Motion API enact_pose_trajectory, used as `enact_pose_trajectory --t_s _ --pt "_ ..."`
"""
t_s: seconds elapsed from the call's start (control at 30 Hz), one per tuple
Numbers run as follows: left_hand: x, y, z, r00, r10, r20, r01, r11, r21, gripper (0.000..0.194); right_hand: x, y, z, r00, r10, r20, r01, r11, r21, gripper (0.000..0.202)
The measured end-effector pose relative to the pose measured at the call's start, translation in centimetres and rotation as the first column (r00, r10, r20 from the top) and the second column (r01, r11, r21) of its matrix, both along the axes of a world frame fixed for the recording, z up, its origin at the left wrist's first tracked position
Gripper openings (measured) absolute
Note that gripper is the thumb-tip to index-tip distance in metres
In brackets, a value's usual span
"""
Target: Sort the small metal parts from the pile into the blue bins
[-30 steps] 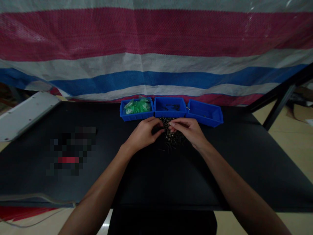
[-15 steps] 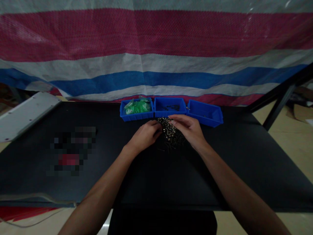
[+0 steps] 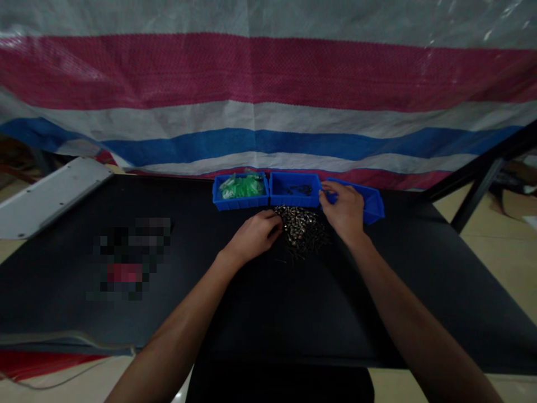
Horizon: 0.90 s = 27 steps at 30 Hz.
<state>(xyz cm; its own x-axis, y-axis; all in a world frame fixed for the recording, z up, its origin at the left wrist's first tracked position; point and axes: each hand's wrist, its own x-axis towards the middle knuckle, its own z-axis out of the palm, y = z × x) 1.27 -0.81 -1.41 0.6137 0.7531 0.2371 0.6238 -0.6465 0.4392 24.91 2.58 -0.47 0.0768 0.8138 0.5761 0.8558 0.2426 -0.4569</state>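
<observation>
A heap of small metal screws (image 3: 300, 226) lies on the black table, brassy at the back and darker at the front. At its left edge rests my left hand (image 3: 258, 232), fingers curled together; what they hold, if anything, is too small to name. My right hand (image 3: 344, 208) is over the near left part of the right blue bin (image 3: 373, 210), with fingertips pinched; anything between them is too small to make out. Dark small parts lie in the middle blue bin (image 3: 293, 200). Green plastic bags (image 3: 244, 186) fill the left blue bin (image 3: 241, 204).
A white panel (image 3: 54, 196) stands at the table's left edge. A blurred-out patch with red (image 3: 125, 272) covers something on the left of the black table (image 3: 293, 313). Behind hangs a striped sheet (image 3: 251, 73). A dark metal bar (image 3: 474, 173) slants at the right.
My right hand has moved from the heap rightward to the right bin. My left hand stays at the heap's left edge. The view has shifted slightly.
</observation>
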Motion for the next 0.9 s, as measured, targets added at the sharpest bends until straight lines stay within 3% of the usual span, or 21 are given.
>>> enact_pose_trajectory --t_s 0.2,0.4,0.53,0.6,0.77,0.83,0.9 --pt "0.0 0.0 0.2 1.000 -0.010 0.005 0.010 1.000 0.002 0.009 0.7 0.1 -0.6 0.996 0.001 -0.084 0.003 0.999 0.045 0.024" --pt "-0.2 0.1 -0.1 0.999 -0.012 0.051 0.013 1.000 -0.014 0.008 1.8 -1.2 0.5 0.987 -0.160 0.010 0.160 0.986 0.043 0.028" --pt "-0.4 0.2 -0.2 0.996 0.041 0.076 -0.040 0.999 -0.015 0.014 1.6 -1.8 -0.1 0.999 -0.039 -0.031 0.037 0.997 -0.061 0.029" --pt "-0.6 0.3 -0.2 0.993 0.069 0.099 -0.067 0.998 -0.023 0.017 1.4 -1.7 -0.5 0.998 -0.038 -0.041 0.036 0.997 -0.066 0.029" --pt "-0.8 0.5 -0.2 0.983 0.107 0.150 -0.105 0.994 -0.022 0.024 0.5 -2.0 -0.1 0.997 -0.053 -0.053 0.058 0.993 0.099 0.026" --pt "-0.8 0.5 0.0 0.974 0.106 0.203 -0.105 0.994 -0.015 0.024 -0.3 -2.6 0.3 0.994 0.009 -0.108 0.008 0.987 0.158 0.023" --pt "-0.6 0.5 0.3 0.954 0.085 0.287 -0.087 0.996 -0.005 0.023 -1.2 -3.3 0.4 0.975 0.124 -0.182 -0.106 0.988 0.109 0.022"
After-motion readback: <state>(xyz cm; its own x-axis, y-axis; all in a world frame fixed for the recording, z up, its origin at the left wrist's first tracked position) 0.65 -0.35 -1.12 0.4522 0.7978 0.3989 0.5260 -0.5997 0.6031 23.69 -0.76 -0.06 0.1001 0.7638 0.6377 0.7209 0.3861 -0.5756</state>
